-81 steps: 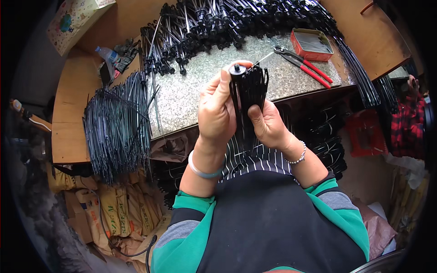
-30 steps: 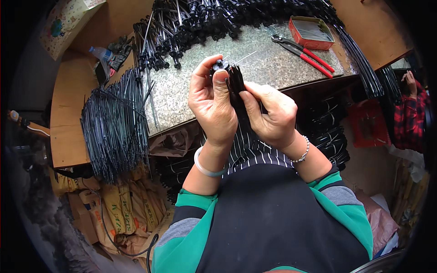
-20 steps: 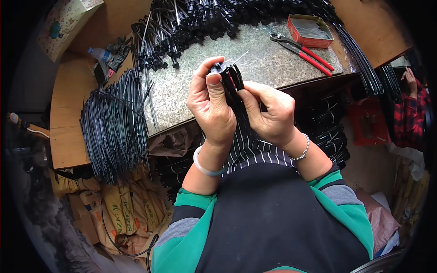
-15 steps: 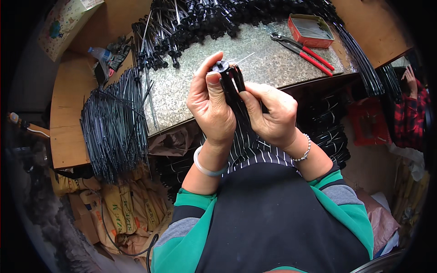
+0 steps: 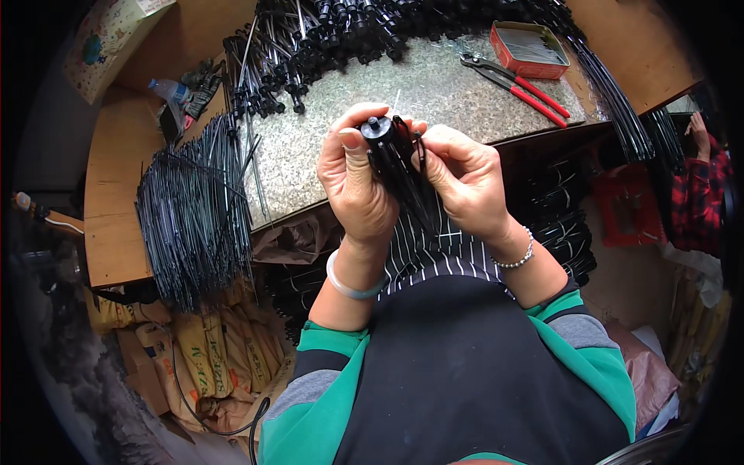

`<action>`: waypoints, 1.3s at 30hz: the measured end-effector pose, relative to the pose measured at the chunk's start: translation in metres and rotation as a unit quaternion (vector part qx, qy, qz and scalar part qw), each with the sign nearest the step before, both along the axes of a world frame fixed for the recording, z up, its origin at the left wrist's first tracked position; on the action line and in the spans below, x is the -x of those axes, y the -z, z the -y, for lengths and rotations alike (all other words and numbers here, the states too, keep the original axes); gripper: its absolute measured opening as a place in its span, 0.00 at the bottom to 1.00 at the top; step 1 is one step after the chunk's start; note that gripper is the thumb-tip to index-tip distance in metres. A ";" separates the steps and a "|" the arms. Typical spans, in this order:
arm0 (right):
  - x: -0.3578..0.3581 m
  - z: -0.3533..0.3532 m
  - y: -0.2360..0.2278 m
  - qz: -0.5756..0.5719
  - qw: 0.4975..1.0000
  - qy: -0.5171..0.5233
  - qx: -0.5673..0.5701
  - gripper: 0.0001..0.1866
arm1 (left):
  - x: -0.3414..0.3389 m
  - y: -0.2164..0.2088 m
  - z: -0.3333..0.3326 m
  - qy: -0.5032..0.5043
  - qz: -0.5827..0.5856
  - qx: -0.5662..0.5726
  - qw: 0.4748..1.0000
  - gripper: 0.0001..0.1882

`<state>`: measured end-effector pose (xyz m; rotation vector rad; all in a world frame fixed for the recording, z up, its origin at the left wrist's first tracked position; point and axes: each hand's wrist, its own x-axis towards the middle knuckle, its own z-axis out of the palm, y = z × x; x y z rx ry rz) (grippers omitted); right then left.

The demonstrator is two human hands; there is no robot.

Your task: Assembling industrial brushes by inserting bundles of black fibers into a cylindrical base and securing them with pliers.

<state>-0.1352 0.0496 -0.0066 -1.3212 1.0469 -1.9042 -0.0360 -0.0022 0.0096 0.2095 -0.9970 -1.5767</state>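
Note:
My left hand is closed around a black umbrella frame, its folded ribs in a bundle that points down toward my lap. The frame's round hub, with a small stub in its middle, faces up between thumb and forefinger. Close at its right, my right hand pinches the end of one slim black rib, held slightly apart from the bundle. A thin pale wire sticks up behind the hub. The fingers hide where it joins the frame.
Many umbrella shafts lie piled at the table's back. Thin black ribs hang over its left edge. Red-handled pliers lie beside a red tin of thin wires. Another person's hand shows at far right.
The umbrella frame has dropped slightly and its hub has turned toward me. A single rib now stands apart in my right fingers. The thin wire points more upright than before.

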 end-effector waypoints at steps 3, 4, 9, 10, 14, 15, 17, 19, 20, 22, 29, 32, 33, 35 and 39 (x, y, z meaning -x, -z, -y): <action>0.001 0.004 -0.001 0.048 0.996 -0.052 -0.061 0.06 | -0.002 0.003 0.003 0.003 0.016 0.014 1.000 0.22; 0.000 0.005 -0.002 0.072 0.990 -0.077 -0.092 0.06 | -0.004 0.003 0.006 0.019 0.025 0.015 0.999 0.22; -0.025 -0.012 0.025 0.034 0.985 -0.101 -0.134 0.27 | -0.011 0.001 0.032 0.273 -0.174 0.019 0.946 0.32; -0.023 -0.014 0.028 0.033 0.985 -0.104 -0.134 0.27 | -0.012 -0.002 0.029 0.270 -0.174 0.019 0.947 0.32; -0.020 -0.012 0.033 -0.106 0.987 0.008 -0.122 0.28 | 0.001 -0.017 -0.003 0.066 0.031 0.039 0.997 0.44; -0.020 -0.010 0.034 -0.137 0.986 0.058 -0.074 0.27 | 0.005 -0.018 -0.012 -0.015 0.072 0.055 0.996 0.40; -0.021 -0.009 0.034 -0.151 0.983 0.105 -0.025 0.28 | -0.010 -0.011 -0.013 -0.019 0.201 0.101 0.974 0.26; -0.017 -0.013 0.031 -0.181 0.979 0.093 -0.021 0.30 | -0.013 -0.007 -0.017 -0.040 0.195 0.077 0.977 0.21; -0.014 -0.014 0.023 -0.211 0.973 0.087 -0.018 0.31 | -0.013 -0.006 -0.018 -0.056 0.188 0.055 0.979 0.16; -0.007 -0.009 0.002 -0.201 0.967 0.144 0.064 0.33 | -0.014 -0.007 -0.021 -0.063 0.195 0.038 0.978 0.10; 0.025 -0.014 -0.039 -0.460 0.855 0.153 0.185 0.12 | -0.020 -0.005 -0.018 -0.077 0.278 0.161 0.944 0.14; 0.070 -0.005 -0.011 -0.356 0.902 0.240 0.038 0.08 | -0.036 -0.006 -0.009 -0.012 0.197 0.025 0.980 0.14; 0.098 -0.003 0.000 -0.407 0.862 0.288 -0.092 0.12 | -0.040 -0.006 -0.005 0.023 0.144 0.002 0.989 0.14; 0.154 0.005 0.024 -0.555 0.743 0.339 -0.158 0.12 | -0.038 -0.011 -0.004 0.016 0.150 0.022 0.988 0.14; 0.180 0.013 0.042 -0.636 0.691 0.309 -0.148 0.11 | -0.033 -0.015 -0.005 -0.023 0.182 0.047 0.982 0.13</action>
